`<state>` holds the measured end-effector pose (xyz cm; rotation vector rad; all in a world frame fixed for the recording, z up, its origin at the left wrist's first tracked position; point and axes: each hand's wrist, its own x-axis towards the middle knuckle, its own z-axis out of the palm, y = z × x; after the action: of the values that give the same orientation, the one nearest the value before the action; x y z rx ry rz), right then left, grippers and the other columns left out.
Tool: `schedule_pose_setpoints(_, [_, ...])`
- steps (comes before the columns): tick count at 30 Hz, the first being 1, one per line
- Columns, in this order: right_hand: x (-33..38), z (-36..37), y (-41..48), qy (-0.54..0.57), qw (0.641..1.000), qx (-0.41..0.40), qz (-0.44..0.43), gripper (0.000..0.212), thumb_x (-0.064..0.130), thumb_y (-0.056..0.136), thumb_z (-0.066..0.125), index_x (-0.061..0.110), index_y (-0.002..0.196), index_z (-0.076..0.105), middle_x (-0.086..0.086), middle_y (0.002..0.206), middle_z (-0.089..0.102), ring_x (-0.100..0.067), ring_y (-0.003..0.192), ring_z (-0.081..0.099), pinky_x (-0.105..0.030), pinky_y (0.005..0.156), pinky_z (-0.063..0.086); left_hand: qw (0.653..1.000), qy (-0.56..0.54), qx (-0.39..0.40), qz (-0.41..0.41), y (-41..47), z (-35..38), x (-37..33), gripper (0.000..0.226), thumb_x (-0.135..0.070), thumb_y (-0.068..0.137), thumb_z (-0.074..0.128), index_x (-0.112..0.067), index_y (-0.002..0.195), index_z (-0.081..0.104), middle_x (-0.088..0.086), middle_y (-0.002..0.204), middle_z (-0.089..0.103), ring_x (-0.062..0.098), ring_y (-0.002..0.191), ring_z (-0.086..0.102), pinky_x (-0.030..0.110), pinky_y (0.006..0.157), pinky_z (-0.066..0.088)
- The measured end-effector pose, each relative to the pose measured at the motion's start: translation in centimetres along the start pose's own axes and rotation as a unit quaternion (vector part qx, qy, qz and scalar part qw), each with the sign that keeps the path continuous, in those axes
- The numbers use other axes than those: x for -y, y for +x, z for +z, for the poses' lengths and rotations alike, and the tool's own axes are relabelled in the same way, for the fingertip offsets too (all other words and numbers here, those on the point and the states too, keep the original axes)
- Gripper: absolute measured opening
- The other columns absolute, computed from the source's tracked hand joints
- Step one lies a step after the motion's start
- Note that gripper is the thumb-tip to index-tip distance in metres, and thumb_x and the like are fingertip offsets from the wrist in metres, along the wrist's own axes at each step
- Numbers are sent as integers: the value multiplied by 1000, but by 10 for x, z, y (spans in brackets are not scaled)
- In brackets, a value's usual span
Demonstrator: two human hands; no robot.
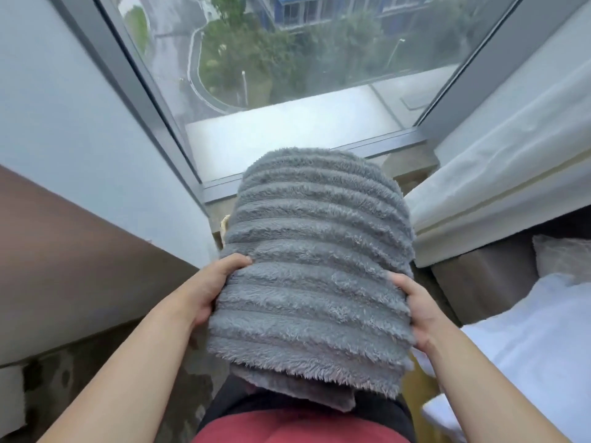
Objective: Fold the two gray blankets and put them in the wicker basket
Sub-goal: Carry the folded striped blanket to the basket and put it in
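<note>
A folded gray fluffy blanket with ribbed stripes fills the middle of the view, held out in front of me above the floor. My left hand grips its left edge, thumb on top. On the right edge, my right hand grips the same way. A second gray layer shows under the near edge; whether it is a separate blanket I cannot tell. Only a small pale strip of the wicker basket peeks out beyond the blanket's left side; the rest is hidden beneath the blanket.
A tall window with a gray frame stands straight ahead. A white and brown wall closes in the left side. White curtains and a bed with white bedding lie to the right. The floor passage is narrow.
</note>
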<state>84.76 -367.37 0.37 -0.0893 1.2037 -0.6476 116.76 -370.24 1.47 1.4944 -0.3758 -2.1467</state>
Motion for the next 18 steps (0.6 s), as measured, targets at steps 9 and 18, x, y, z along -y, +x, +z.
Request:
schedule_pose_setpoints(9, [143,25,91,-144,984,48,92,38,32,77,65,7,103,73,-18,102,71,-33,93,69,-43,80,55,990,-110,-84,38,51,18,-48,42,-33,63,65,-13,100,69,14,92,73,26,77,70,33,68,56])
schedule_pose_setpoints(18, [226,80,177,-406,886,119,192,30,35,71,67,11,86,78,-14,90,73,-31,80,72,-40,66,57,886,-360,-285,67,64,77,16,25,-28,82,59,-15,102,66,11,81,71,26,67,68,32,64,55])
